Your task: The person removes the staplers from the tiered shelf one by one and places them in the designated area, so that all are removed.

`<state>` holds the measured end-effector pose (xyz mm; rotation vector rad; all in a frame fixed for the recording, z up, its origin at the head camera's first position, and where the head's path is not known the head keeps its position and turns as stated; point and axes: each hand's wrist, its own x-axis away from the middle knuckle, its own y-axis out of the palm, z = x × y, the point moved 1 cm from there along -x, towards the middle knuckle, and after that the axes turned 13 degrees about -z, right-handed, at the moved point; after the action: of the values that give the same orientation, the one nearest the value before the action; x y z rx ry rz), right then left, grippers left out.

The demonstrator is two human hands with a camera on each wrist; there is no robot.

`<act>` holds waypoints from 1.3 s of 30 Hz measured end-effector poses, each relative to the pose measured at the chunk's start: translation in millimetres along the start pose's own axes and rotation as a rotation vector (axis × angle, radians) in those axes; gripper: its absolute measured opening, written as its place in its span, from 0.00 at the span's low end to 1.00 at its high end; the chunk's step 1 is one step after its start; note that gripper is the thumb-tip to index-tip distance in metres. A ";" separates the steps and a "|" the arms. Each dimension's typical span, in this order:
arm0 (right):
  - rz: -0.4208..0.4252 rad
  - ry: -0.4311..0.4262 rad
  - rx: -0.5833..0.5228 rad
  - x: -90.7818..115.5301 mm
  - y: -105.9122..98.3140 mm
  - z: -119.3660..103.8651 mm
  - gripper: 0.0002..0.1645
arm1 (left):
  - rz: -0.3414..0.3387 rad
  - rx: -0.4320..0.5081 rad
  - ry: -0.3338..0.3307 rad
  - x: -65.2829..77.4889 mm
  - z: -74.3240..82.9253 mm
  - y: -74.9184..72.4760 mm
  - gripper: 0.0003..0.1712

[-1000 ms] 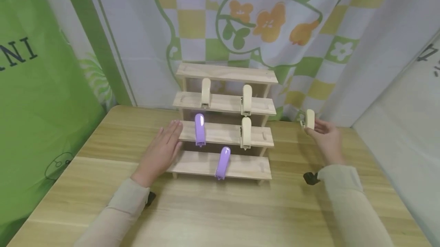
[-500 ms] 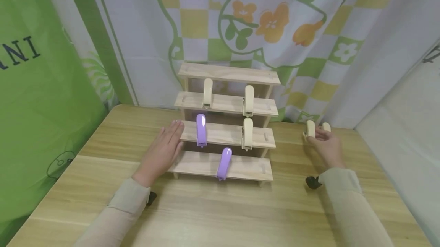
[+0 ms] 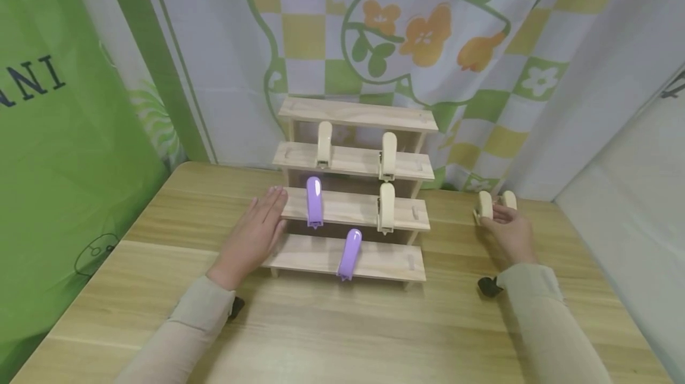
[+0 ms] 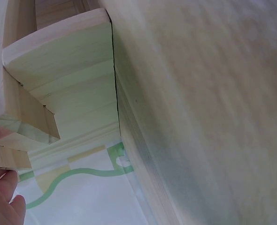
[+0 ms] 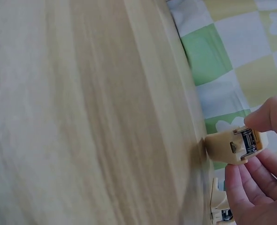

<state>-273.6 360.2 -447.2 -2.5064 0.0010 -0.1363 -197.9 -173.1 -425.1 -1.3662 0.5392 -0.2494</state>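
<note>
My right hand (image 3: 512, 234) pinches a cream stapler (image 3: 484, 205) between thumb and fingers at the table's far right. In the right wrist view, one end of that stapler (image 5: 223, 145) meets the tabletop and its metal spring part faces the camera. Just right of it stands another cream stapler (image 3: 509, 199), partly behind the fingers. My left hand (image 3: 250, 238) rests straight-fingered against the left side of a stepped wooden rack (image 3: 355, 112). On the rack, two cream staplers share the second tier from the top. Below, a purple stapler (image 3: 314, 202) and a cream stapler (image 3: 386, 208) stand apart.
On the lowest tier lies a slanted purple stapler (image 3: 349, 255). The wooden table (image 3: 342, 330) extends in front of the rack. A patterned curtain (image 3: 407, 33) hangs close behind, with a green cloth (image 3: 64, 164) at left and a pale one (image 3: 631, 205) at right.
My right hand has lowered the cream stapler to the table beside the other cream one, which has come into sight. The left hand stays at the rack's side.
</note>
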 end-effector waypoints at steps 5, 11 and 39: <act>-0.016 0.001 -0.007 -1.0 0.6 0.2 0.36 | -0.002 -0.001 -0.002 0.3 -1.2 0.5 0.34; 0.000 0.000 -0.027 -3.6 2.2 0.8 0.34 | -0.010 0.002 -0.008 0.7 -2.0 0.7 0.34; -0.013 0.018 -0.053 -5.2 4.8 13.6 0.35 | -0.003 0.015 -0.003 -1.1 -0.9 1.6 0.35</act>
<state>-277.3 364.5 -461.4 -2.5583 -0.0045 -0.1666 -199.5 -173.0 -426.6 -1.3528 0.5317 -0.2529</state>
